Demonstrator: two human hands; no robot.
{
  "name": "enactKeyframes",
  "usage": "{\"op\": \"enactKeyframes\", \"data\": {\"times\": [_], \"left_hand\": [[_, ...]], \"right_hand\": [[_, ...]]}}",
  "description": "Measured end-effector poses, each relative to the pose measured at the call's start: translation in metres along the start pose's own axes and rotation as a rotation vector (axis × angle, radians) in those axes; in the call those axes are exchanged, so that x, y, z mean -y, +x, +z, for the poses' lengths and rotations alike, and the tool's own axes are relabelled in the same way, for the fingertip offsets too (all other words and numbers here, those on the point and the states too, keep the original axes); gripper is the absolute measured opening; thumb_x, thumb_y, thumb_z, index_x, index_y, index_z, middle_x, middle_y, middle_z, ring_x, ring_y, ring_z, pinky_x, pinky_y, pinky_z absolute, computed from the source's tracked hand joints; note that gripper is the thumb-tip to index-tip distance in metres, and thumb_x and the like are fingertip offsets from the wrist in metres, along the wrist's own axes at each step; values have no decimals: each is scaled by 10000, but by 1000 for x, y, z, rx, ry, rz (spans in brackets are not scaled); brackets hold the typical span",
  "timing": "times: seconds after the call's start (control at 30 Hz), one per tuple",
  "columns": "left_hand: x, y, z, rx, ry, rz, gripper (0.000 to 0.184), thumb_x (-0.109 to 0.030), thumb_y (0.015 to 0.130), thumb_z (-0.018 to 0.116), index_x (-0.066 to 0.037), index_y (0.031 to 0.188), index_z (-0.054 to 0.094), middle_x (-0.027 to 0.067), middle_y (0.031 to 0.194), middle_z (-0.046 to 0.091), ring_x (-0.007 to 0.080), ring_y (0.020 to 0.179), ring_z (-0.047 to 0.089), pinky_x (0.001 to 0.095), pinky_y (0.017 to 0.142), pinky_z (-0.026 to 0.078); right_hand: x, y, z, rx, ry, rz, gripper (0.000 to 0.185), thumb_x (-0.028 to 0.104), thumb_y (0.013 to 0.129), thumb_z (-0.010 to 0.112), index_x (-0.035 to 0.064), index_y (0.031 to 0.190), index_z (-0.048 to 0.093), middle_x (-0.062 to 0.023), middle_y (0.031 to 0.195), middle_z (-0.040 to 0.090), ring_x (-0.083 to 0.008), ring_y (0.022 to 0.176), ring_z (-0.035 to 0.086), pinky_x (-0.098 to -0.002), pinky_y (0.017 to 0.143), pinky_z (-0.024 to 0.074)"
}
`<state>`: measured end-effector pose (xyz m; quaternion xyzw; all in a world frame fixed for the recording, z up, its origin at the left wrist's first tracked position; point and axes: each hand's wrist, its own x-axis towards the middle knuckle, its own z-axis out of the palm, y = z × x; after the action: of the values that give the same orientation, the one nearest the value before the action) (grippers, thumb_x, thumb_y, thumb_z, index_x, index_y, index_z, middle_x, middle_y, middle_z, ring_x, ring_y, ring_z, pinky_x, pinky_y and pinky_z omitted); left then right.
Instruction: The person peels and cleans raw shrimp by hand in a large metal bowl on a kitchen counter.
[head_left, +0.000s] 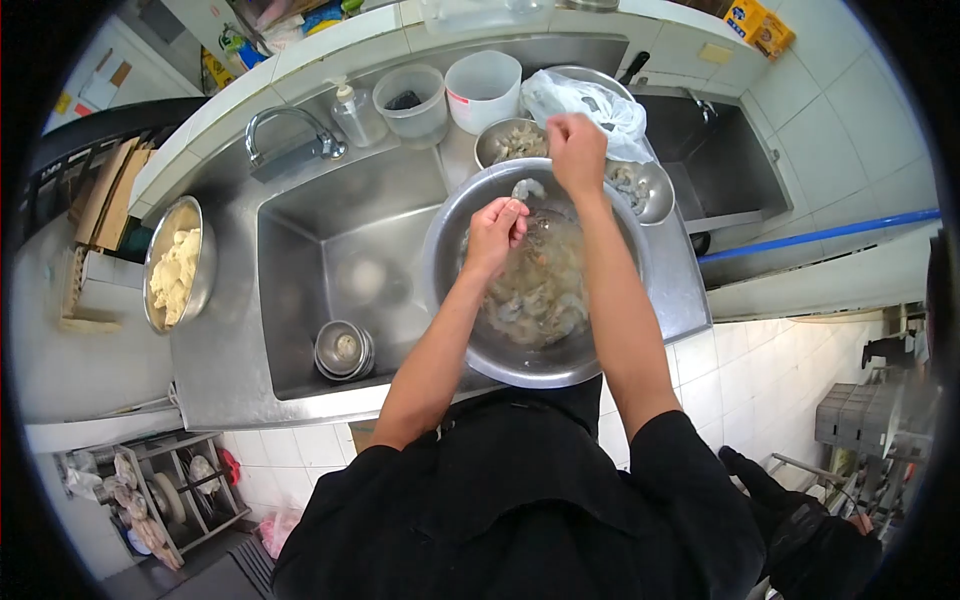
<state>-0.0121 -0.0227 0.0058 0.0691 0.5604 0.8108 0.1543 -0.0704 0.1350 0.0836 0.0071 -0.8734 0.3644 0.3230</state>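
Note:
My left hand (498, 235) pinches a peeled shrimp (528, 188) above the large metal bowl (437, 250). In that bowl shrimp (540, 305) lie in cloudy water. My right hand (577, 152) is closed over the bowl's far rim; what its fingers hold, if anything, is too small to tell. Behind the large bowl, a small metal bowl (483, 150) holds shells or scraps (520, 143). Another small bowl (661, 195), on the right, contains grey shrimp (628, 186).
A steel sink (340, 230) with stacked small bowls (344, 350) lies left, its faucet (290, 112) behind. Plastic tubs (484, 90) and a plastic bag (590, 105) stand at the back. Far left is a bowl of dough-like food (177, 277). Another person (810, 530) is at lower right.

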Motion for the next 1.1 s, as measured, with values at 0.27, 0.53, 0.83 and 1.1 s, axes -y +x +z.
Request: {"op": "enactKeyframes", "data": {"times": [0.27, 0.53, 0.83, 1.1], "left_hand": [[-6, -3, 1, 118, -189, -68, 252, -267, 988, 499, -63, 860, 572, -32, 613, 464, 64, 520, 380, 209, 470, 294], [-32, 15, 20, 72, 496, 248, 238, -212, 917, 539, -44, 765, 612, -43, 609, 480, 52, 566, 418, 233, 516, 328], [-63, 128, 17, -88, 1404, 525, 263, -192, 846, 595, 10, 1013, 625, 215, 1004, 641, 388, 904, 612, 473, 788, 470], [-3, 60, 2, 632, 958, -216, 223, -250, 905, 580, -38, 929, 645, 96, 811, 674, 198, 678, 621, 318, 628, 506]], "right_hand": [[-22, 2, -7, 208, 79, 164, 407, 75, 740, 669, 11, 1139, 622, -194, 1023, 651, -314, 909, 631, -362, 803, 493], [-1, -59, -56, 479, 575, 453, 241, 46, 826, 565, 0, 1040, 666, -59, 764, 689, -93, 624, 580, -251, 615, 478], [-62, -11, -100, -64, -299, 87, 271, 233, 801, 673, 27, 977, 658, -155, 847, 679, -312, 779, 651, -404, 708, 496], [-30, -130, -62, 1165, -729, 208, 297, 161, 811, 603, 57, 1086, 646, -188, 1037, 638, -375, 1043, 614, -466, 836, 518]]}}
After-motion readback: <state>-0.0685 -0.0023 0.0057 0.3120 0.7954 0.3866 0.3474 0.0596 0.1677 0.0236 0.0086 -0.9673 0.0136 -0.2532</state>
